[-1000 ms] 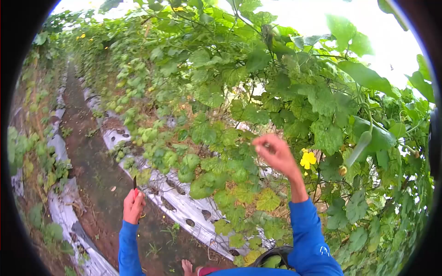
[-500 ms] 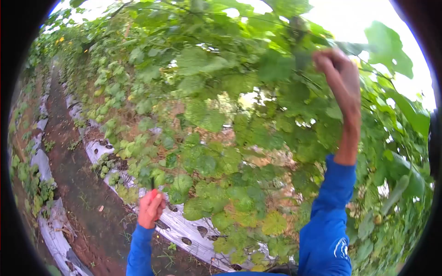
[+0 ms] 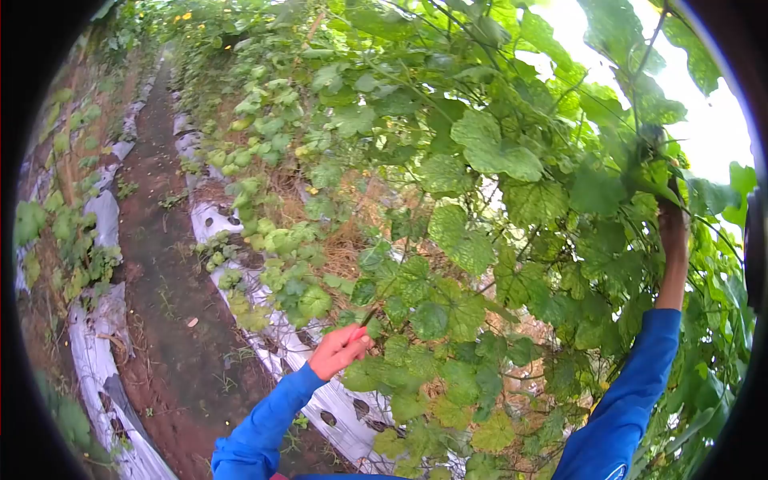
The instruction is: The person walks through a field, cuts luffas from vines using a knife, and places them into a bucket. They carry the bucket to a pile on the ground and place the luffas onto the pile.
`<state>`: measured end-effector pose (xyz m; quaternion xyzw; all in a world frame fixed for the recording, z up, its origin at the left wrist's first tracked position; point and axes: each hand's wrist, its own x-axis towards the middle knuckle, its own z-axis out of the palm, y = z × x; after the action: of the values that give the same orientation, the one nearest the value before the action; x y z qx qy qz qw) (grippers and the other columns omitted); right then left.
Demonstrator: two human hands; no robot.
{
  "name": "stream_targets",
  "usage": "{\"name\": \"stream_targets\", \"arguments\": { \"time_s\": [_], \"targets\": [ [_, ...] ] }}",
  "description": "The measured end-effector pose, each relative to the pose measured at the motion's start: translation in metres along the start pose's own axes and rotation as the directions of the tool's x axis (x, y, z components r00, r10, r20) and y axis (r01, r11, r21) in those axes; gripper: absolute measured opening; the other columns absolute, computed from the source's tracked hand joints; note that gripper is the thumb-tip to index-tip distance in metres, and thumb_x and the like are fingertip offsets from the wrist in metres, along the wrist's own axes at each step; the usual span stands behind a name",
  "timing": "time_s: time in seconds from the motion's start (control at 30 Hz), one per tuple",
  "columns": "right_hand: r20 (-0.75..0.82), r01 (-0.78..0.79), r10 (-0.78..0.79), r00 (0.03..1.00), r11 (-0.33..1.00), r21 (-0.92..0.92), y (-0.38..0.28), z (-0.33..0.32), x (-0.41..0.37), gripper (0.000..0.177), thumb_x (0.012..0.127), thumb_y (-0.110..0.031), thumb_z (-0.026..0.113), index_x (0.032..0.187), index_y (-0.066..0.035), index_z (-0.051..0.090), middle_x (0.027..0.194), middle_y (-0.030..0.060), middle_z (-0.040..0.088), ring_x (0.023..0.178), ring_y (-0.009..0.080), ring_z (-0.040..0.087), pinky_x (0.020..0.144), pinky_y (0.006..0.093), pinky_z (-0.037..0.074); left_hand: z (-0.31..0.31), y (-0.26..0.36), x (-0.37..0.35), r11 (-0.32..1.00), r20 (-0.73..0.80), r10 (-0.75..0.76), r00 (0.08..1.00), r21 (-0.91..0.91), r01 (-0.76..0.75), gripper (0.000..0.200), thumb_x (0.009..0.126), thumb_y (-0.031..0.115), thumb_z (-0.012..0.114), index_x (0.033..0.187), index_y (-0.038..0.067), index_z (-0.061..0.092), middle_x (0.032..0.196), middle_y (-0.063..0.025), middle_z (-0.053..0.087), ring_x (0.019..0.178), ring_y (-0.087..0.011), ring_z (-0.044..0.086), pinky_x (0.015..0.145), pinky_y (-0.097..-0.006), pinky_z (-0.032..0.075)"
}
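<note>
My left hand [image 3: 339, 352] is closed round a small red-handled tool [image 3: 359, 333]. Its narrow dark tip [image 3: 370, 317] points up toward the vine leaves; its exact kind is unclear. High on the right, my right hand [image 3: 672, 212] reaches in among the leaves beside a dark upright post [image 3: 650, 148]. Leaves and shadow cover its fingers. Broad green leaves [image 3: 500, 148] of a climbing vine spread between my two hands, some of them yellowing lower down [image 3: 492, 432].
A dirt path [image 3: 164, 264] runs away on the left, bordered by silvery plastic mulch strips [image 3: 104, 368] with holes in them. Thin stems [image 3: 460, 40] cross the upper foliage. Dry straw-coloured growth [image 3: 348, 240] shows behind the leaves.
My right hand, earlier raised with curled fingers in front of the leaves, is now in among them farther right. My left hand has moved right with the tool. The whole view has shifted.
</note>
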<state>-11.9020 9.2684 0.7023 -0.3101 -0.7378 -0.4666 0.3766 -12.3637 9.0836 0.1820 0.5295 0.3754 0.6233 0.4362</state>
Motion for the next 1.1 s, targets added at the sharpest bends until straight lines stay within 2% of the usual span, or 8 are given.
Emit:
{"name": "stream_targets", "arguments": {
  "time_s": [0.03, 0.1, 0.2, 0.3, 0.37, 0.8, 1.0, 1.1],
  "targets": [
    [-0.132, 0.054, -0.026, 0.991, 0.975, 0.214, -0.027, -0.006, 0.011, 0.045, 0.085, -0.006, 0.056, 0.130, -0.004, 0.052, 0.106, 0.0114, 0.064, 0.094, 0.0228, 0.062, 0.079, 0.0333, 0.051, 0.002, 0.004, 0.004, 1.000, -0.016, -0.003, 1.000, 0.002, 0.003, 0.024, 0.096, 0.026, 0.052, 0.090, 0.003, 0.057, 0.070, 0.0000, 0.055, 0.065, -0.0088, 0.051, 0.058, -0.0266, 0.041],
    [0.148, -0.216, 0.190, 0.971, 0.958, 0.188, 0.005, 0.011, 0.023, 0.055, 0.083, 0.001, 0.054, 0.138, -0.005, 0.044, 0.125, 0.0157, 0.057, 0.107, 0.0251, 0.057, 0.090, 0.0362, 0.047, 0.008, 0.007, 0.013, 0.974, 0.033, 0.195, 0.980, 0.114, -0.197, 0.021, 0.096, 0.022, 0.051, 0.086, 0.004, 0.057, 0.069, 0.0006, 0.054, 0.056, -0.0059, 0.045, 0.049, -0.0233, 0.035],
    [0.183, -0.220, 0.259, 0.948, 0.953, -0.208, 0.040, 0.027, 0.014, 0.051, 0.088, -0.008, 0.053, 0.137, -0.005, 0.044, 0.132, 0.0152, 0.053, 0.117, 0.0279, 0.054, 0.094, 0.0377, 0.044, 0.020, 0.048, 0.011, 0.985, 0.101, 0.116, 0.988, 0.114, -0.128, 0.023, 0.096, 0.023, 0.051, 0.085, 0.004, 0.057, 0.069, -0.0004, 0.054, 0.062, -0.0080, 0.048, 0.056, -0.0261, 0.039],
    [0.141, -0.020, 0.011, 0.990, 0.998, 0.063, 0.016, 0.019, 0.016, 0.055, 0.086, -0.014, 0.060, 0.138, -0.008, 0.043, 0.139, 0.0129, 0.048, 0.124, 0.0301, 0.049, 0.102, 0.0384, 0.040, 0.032, 0.071, 0.034, 0.982, 0.191, 0.061, 0.980, 0.164, -0.093, 0.023, 0.096, 0.023, 0.050, 0.086, 0.004, 0.058, 0.070, -0.0005, 0.054, 0.066, -0.0082, 0.049, 0.060, -0.0267, 0.040],
    [0.127, 0.281, -0.265, 0.956, 0.952, -0.126, -0.004, 0.010, 0.017, 0.061, 0.080, -0.004, 0.064, 0.137, -0.003, 0.042, 0.134, 0.0182, 0.049, 0.120, 0.0246, 0.049, 0.104, 0.0358, 0.039, 0.039, 0.074, 0.062, 0.907, 0.303, 0.199, 0.932, 0.302, -0.292, 0.024, 0.096, 0.024, 0.050, 0.086, 0.004, 0.059, 0.070, 0.0009, 0.055, 0.062, -0.0073, 0.048, 0.057, -0.0249, 0.039],
    [0.433, -0.016, 0.005, 0.901, 1.000, 0.022, -0.016, -0.001, 0.026, 0.078, 0.075, -0.026, 0.078, 0.141, -0.010, 0.039, 0.144, 0.0134, 0.040, 0.124, 0.0307, 0.048, 0.107, 0.0356, 0.039, 0.218, 0.254, 0.224, 0.793, 0.347, 0.571, 0.744, 0.003, -0.609, 0.033, 0.092, 0.034, 0.053, 0.081, 0.004, 0.059, 0.064, -0.0039, 0.054, 0.057, -0.0109, 0.047, 0.052, -0.0287, 0.035],
    [0.203, 0.478, -0.481, 0.853, 0.876, 0.065, 0.059, 0.047, 0.020, 0.046, 0.095, -0.024, 0.053, 0.136, -0.007, 0.044, 0.136, 0.0144, 0.049, 0.122, 0.0303, 0.050, 0.102, 0.0389, 0.042, 0.251, 0.273, 0.238, 0.409, 0.259, 0.863, 0.434, 0.148, -0.901, 0.021, 0.089, 0.023, 0.058, 0.086, 0.002, 0.057, 0.061, -0.0141, 0.054, 0.053, -0.0233, 0.053, 0.052, -0.0360, 0.041],
    [0.242, 0.050, -0.164, 0.956, 0.907, 0.418, 0.047, 0.058, 0.006, 0.046, 0.095, -0.026, 0.053, 0.135, -0.005, 0.045, 0.134, 0.0133, 0.050, 0.117, 0.0262, 0.053, 0.100, 0.0380, 0.043, 0.250, 0.294, 0.238, 0.283, 0.170, 0.930, 0.326, 0.234, -0.930, 0.018, 0.089, 0.022, 0.058, 0.088, 0.004, 0.059, 0.061, -0.0140, 0.058, 0.054, -0.0240, 0.057, 0.053, -0.0351, 0.043]
  ]
}}
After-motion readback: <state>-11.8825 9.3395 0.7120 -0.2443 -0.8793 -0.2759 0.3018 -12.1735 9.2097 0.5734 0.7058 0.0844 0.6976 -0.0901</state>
